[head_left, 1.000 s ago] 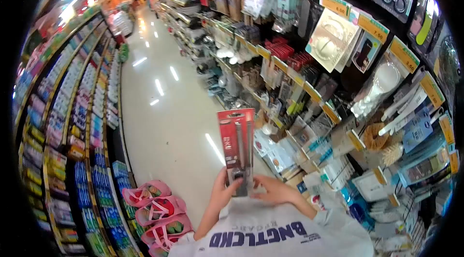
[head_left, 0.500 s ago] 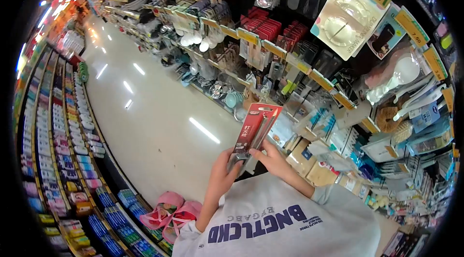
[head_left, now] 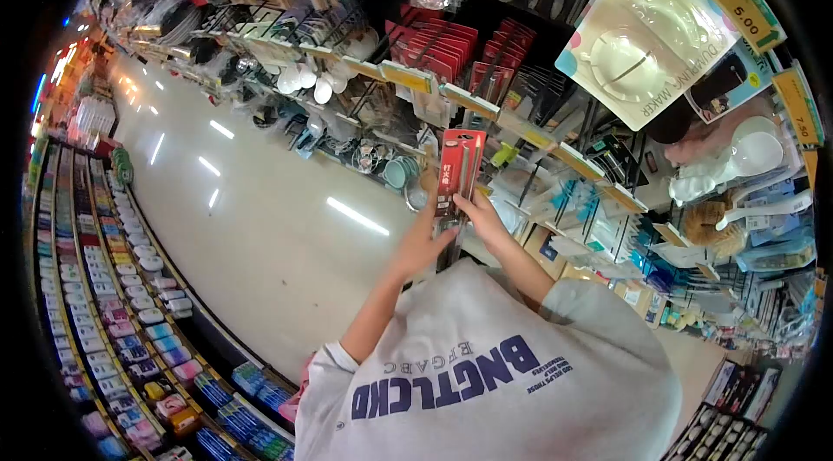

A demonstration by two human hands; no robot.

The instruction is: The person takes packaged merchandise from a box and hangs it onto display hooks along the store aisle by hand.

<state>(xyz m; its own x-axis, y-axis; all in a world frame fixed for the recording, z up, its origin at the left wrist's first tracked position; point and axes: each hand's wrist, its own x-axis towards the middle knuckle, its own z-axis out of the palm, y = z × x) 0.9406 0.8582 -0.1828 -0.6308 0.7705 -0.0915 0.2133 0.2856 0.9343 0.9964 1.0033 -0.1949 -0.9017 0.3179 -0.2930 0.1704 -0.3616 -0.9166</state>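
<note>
Head view: left fingers [head_left: 431,211] and right fingers [head_left: 474,208] hold a red package [head_left: 451,168].

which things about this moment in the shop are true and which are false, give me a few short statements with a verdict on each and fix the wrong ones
1. The left hand and the right hand are both at the red package. True.
2. The pale floor shows bright streaks of light. True.
3. The red package lies flat on the floor. False: it is held up at the hands.
4. The dumpling maker pack is to the right of the red package in the picture. True.
5. The large lettering on the pale top is bright yellow. False: the lettering is dark purple-blue.
</note>
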